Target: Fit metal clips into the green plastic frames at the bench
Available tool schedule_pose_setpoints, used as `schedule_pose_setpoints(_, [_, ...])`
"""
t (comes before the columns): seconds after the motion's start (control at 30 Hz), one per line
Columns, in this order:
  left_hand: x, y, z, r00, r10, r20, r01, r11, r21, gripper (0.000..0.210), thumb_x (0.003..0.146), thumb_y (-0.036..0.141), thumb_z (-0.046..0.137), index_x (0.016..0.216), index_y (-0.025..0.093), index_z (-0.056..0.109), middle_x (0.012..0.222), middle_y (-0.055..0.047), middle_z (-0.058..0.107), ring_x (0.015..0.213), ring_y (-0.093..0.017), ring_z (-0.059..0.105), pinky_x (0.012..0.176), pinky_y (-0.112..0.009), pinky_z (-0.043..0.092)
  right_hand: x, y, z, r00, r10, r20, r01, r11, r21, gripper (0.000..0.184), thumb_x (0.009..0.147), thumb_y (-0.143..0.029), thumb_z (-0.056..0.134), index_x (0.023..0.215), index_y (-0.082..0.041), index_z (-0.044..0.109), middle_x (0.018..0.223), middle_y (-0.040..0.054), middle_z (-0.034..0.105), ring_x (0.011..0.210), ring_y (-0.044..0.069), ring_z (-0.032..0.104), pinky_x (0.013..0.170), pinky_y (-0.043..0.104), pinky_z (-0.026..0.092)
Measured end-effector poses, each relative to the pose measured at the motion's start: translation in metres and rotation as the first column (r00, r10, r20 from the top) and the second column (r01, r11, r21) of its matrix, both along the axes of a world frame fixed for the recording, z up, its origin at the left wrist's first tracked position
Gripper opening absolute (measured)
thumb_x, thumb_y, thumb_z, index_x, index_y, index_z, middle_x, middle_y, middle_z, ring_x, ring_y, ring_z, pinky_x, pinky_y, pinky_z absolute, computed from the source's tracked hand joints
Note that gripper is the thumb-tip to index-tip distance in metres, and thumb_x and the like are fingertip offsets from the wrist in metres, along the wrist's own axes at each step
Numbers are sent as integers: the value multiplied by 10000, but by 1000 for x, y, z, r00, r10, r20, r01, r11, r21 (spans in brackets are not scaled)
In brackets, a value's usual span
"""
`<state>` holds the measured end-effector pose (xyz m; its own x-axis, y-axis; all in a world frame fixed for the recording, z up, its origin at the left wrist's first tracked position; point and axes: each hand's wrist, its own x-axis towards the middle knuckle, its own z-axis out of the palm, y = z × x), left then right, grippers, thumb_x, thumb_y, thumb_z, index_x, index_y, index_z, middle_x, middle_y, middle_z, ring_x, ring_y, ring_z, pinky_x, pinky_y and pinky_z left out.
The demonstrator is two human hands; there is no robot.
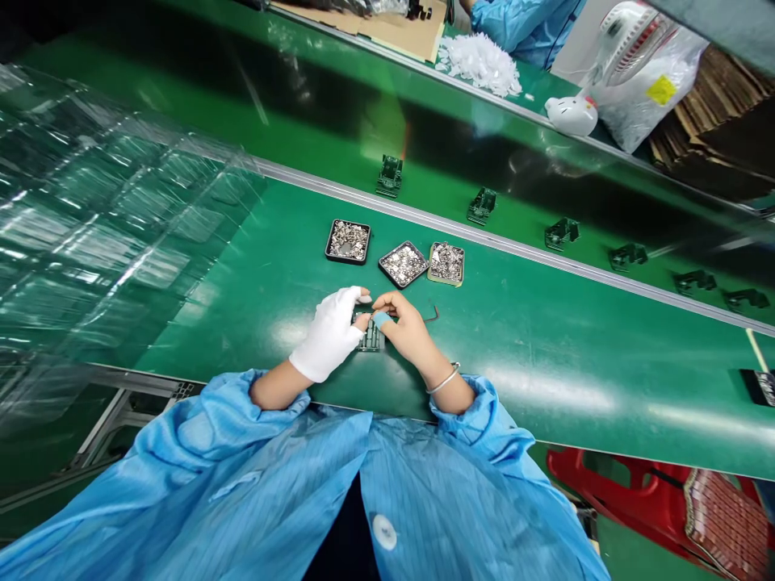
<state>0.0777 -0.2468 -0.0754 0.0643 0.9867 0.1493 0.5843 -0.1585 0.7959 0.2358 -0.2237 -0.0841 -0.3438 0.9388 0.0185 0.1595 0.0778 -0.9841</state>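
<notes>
Fine fingertip work at the far edge of a circuit board [370,337] seems in hand; the board sits at the tabletop's [533,339] near side, between the gloved left hand [330,335] and right hand [408,327]. Each grip is partly curled over it; whether either pinches anything cannot be told. The next move likely calls for keeping the board steady.

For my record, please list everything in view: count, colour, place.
Nearest board: one, green, centre
Trays of metal parts: three, two black, one yellowish, centre
Other boards: six, green, slanting row
Bent tool: one, dark, near trays
Plastic trays: uncounted, clear, left
Loose pieces: many, white, top
Fan: one, white-red, upper right
Chair: one, red, lower right
Bench: one, green, centre
Co-worker's sleeve: one, blue, top
Left hand: one, white-gloved, at board
Right hand: one, ungloved, at board
</notes>
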Motion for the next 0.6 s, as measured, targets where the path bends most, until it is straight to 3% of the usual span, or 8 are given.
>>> schedule_pose_setpoints(0.07, [-7,0,1,998,39,59,-41,998,38,335,799,303,532,1114,187,522,1139,-104,635,1100,-252,595,1015,-448,443,8,1,4,999,-16,-30,16,1000,-16,196,812,-273,519,989,-197,550,997,38,622,927,166,602,902,338,485])
schedule_pose_setpoints(0.13, [-20,2,-1,975,117,188,-125,992,33,370,832,351,509,1160,181,498,1169,-112,635,1113,-238,603,1022,-438,450,20,1,9,998,49,-28,-48,999,25,303,862,-338,512,1130,-198,532,1171,81,608,1089,190,588,989,371,456])
schedule_pose_setpoints(0.23, [-40,3,-2,950,193,243,-189,981,-42,376,856,411,480,1142,168,510,1086,-108,673,1027,-228,645,965,-420,494,34,-4,18,938,284,200,-320,931,176,588,790,-351,658,1325,-215,455,1407,111,483,1326,248,438,1131,443,323])
schedule_pose_setpoints(0.3, [-47,-1,-2,978,154,141,-145,987,-74,376,856,436,483,1113,169,541,1033,-96,689,970,-230,660,925,-408,515,34,-8,20,869,318,380,-418,881,219,701,745,-300,709,1380,-211,426,1422,121,469,1345,273,411,1152,480,280])
schedule_pose_setpoints(0.37, [-45,-11,-1,999,47,13,-46,997,-54,407,841,460,500,1122,170,555,1022,-94,696,947,-239,667,901,-400,526,26,-12,18,873,227,431,-353,905,237,679,764,-283,689,1387,-198,432,1376,128,507,1308,271,447,1137,477,308])
schedule_pose_setpoints(0.47, [-32,-29,-2,979,-82,-184,90,995,37,548,785,516,566,1193,150,538,1107,-140,680,1011,-295,658,907,-423,526,10,-17,12,949,31,315,-89,981,173,605,805,-337,657,1358,-186,462,1320,131,552,1241,253,516,1079,435,397])
schedule_pose_setpoints(0.53, [-24,-33,-3,955,-71,-288,97,992,76,573,798,497,558,1243,139,509,1174,-165,655,1059,-317,643,911,-434,522,3,-20,9,974,-12,224,1,999,49,552,852,-360,598,1355,-182,459,1287,135,585,1158,240,584,1020,424,457])
schedule_pose_setpoints(0.6, [-25,-22,0,947,-36,-319,63,995,76,537,841,450,506,1288,154,471,1202,-150,646,1065,-295,644,900,-411,526,2,-22,8,987,8,158,-6,1000,-13,585,887,-367,548,1412,-170,385,1327,159,563,1142,239,605,1001,428,477])
